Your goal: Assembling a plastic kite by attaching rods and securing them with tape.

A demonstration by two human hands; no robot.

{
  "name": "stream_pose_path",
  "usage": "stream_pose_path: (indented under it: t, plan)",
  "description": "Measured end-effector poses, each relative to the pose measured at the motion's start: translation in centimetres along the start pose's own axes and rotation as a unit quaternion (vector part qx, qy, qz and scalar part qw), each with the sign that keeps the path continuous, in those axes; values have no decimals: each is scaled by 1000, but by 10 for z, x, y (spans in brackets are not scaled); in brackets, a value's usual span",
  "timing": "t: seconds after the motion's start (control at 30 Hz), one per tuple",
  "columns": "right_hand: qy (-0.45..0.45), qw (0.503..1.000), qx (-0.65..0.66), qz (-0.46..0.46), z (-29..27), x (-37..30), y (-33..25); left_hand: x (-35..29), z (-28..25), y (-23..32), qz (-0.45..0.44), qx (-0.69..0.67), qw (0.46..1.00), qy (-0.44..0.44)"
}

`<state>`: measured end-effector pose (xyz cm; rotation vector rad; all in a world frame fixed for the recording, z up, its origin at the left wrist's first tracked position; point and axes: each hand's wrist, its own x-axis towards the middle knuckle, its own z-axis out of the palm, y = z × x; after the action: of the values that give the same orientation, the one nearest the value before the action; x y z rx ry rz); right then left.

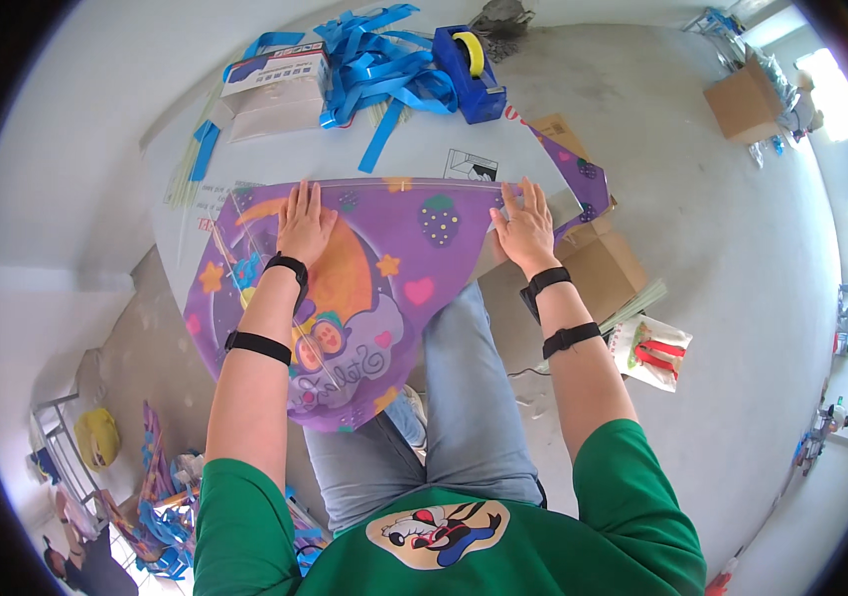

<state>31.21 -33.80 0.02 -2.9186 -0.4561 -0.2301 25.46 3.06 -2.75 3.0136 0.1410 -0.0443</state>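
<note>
Head view: left hand (pixel 304 226) lies flat, fingers spread, on purple kite sheet (pixel 399 248) draped over table (pixel 345 159) near edge; right hand (pixel 523 230) presses sheet's right corner, fingers spread; blue tape dispenser (pixel 471 62), blue strips (pixel 374 65) at far edge.

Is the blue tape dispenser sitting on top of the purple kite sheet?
No, the blue tape dispenser stands at the table's far edge, apart from the purple kite sheet, beside a heap of blue strips.

Bright daylight, window glare right, fisheye-bent edges
</note>
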Motion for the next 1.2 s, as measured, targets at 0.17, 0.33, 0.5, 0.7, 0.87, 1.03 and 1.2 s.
stream_pose_path:
  t: [0.17,0.33,0.5,0.7,0.87,1.03,1.2]
  plan:
    - [2,1000,-2,0,6,-3,4,-1,5,-2,-7,8,1000,-1]
    - [12,1000,6,16,9,-7,7,-2,7,0,-14,9,1000,3]
    - [12,999,18,25,13,-8,11,-2,7,2,-33,9,999,10]
    - [9,999,28,27,16,-9,11,-3,8,3,-55,17,998,15]
    - [22,999,15,23,19,-10,13,-2,-1,13,-77,13,997,-3]
    - [30,999,3,10,18,-11,14,-2,-9,10,-82,17,996,-34]
    - [24,1000,-1,18,20,-12,9,-19,-1,1,-109,1,994,0]
